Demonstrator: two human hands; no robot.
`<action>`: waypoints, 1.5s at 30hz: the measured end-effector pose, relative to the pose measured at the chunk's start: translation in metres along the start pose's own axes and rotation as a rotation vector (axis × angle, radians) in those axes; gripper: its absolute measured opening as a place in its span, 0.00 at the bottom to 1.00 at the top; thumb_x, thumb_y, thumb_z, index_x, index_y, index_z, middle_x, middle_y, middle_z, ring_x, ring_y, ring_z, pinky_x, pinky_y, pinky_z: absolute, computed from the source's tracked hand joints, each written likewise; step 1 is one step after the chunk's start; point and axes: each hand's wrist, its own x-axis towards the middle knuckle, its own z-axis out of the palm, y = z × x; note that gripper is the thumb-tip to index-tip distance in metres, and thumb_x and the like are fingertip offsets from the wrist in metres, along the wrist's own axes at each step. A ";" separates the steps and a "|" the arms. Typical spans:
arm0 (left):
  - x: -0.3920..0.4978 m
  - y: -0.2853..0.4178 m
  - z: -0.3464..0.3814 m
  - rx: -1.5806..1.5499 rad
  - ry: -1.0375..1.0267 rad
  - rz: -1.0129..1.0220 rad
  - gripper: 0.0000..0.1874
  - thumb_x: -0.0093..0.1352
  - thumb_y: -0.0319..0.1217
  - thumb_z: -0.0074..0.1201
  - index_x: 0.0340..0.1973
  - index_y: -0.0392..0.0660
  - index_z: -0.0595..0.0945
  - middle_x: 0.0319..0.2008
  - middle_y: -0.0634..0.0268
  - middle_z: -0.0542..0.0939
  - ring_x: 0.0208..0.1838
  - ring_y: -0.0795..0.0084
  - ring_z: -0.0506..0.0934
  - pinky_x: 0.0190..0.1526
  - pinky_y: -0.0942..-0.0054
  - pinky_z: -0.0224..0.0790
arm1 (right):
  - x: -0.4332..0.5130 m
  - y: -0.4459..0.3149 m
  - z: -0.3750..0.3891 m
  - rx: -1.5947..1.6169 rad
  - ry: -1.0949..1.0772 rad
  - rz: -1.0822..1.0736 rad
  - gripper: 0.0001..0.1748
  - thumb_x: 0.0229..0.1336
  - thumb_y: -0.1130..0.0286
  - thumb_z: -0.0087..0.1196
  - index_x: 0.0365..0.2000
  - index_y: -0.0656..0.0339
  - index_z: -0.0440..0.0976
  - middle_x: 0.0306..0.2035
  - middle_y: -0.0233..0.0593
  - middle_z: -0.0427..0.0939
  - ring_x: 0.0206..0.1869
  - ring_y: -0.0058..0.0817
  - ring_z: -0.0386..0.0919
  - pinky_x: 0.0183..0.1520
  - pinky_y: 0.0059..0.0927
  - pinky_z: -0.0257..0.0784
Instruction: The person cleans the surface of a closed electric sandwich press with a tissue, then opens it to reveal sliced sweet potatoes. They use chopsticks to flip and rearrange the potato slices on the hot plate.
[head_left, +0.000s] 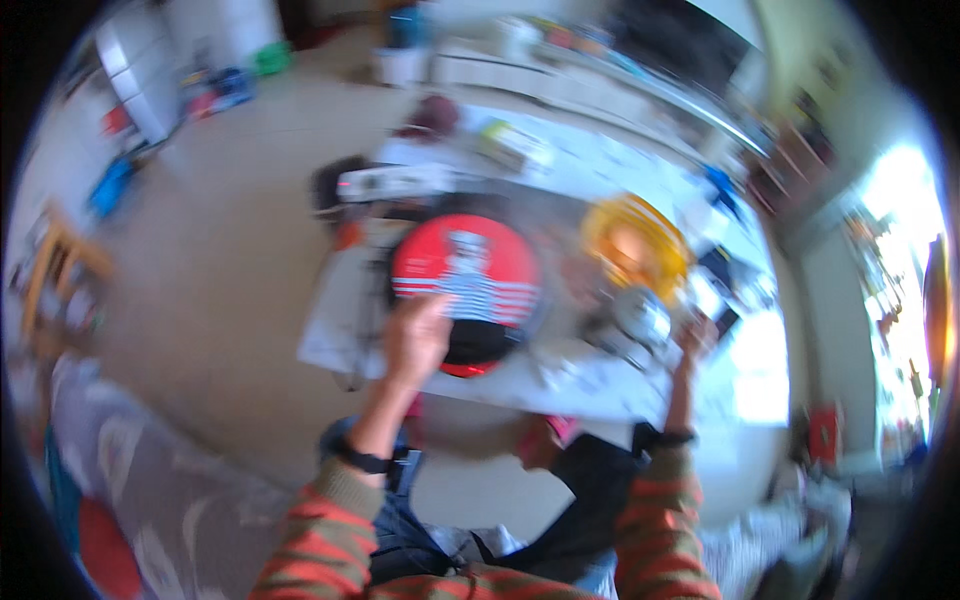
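Observation:
My left hand (421, 330) is at the lower left part of a round red lid or tin (465, 262) with a cartoon figure and white stripes; blur hides whether it grips or only touches it. My right hand (696, 335) is over the right part of the marble-patterned table (750, 352), beside a round silvery metal vessel (641, 315) and near a dark phone-like object (726, 322). What it holds cannot be made out. Behind the metal vessel sits an amber translucent bowl (637, 244).
A white power strip (394, 182) lies behind the red round thing at the left. A green and white box (514, 146) and a dark red object (431, 118) are at the table's far side. A patterned sofa (172, 480) is at the lower left, a wooden chair (60, 270) beyond it.

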 end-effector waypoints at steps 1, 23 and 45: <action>-0.001 0.001 -0.001 0.004 0.014 -0.012 0.15 0.62 0.16 0.54 0.44 0.40 0.84 0.37 0.55 0.83 0.39 0.59 0.82 0.43 0.66 0.76 | -0.006 -0.007 0.001 0.188 0.062 -0.137 0.21 0.60 0.64 0.50 0.52 0.61 0.73 0.31 0.27 0.72 0.29 0.19 0.72 0.27 0.22 0.69; 0.000 0.015 -0.006 0.081 -0.149 -0.060 0.12 0.68 0.15 0.49 0.44 0.36 0.82 0.37 0.59 0.81 0.40 0.67 0.81 0.44 0.73 0.73 | -0.011 -0.166 0.003 0.329 -0.463 0.810 0.18 0.61 0.54 0.58 0.22 0.56 0.73 0.13 0.19 0.60 0.12 0.12 0.55 0.15 0.21 0.47; 0.018 0.082 0.005 -1.186 -0.277 -0.642 0.12 0.75 0.34 0.52 0.51 0.43 0.76 0.38 0.59 0.82 0.23 0.87 0.68 0.25 0.86 0.59 | -0.145 -0.367 -0.022 0.366 -1.402 0.153 0.15 0.73 0.61 0.44 0.36 0.64 0.65 0.19 0.37 0.68 0.23 0.25 0.68 0.28 0.34 0.66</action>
